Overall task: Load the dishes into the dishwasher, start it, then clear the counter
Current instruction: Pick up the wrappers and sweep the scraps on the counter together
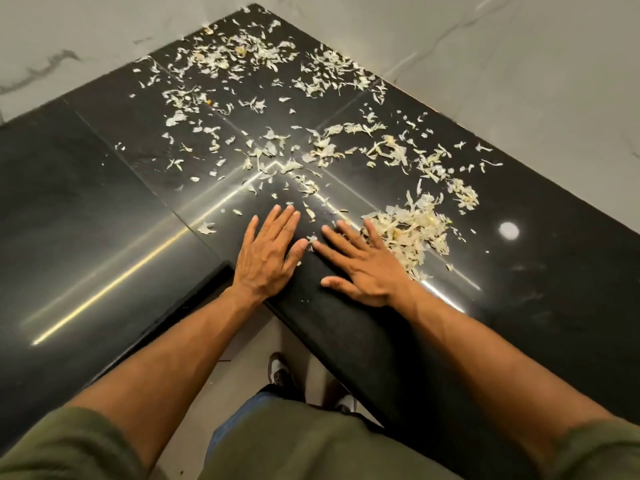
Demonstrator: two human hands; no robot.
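Head view: we note the black counter (104,209), L-shaped at an inner corner and strewn with pale scraps (322,77). Our left hand (266,252) lies flat on it, fingers straight and together, holding nothing. Our right hand (369,270) lies flat, fingers spread, its outer fingers against a heap of scraps (410,230), gripping nothing.

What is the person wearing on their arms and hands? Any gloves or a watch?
No gloves, and no watch or rings that I can see. The left hand and right hand are bare, and so are both forearms. Higher up, each arm comes out of a short olive-green sleeve: the left sleeve and the right sleeve.
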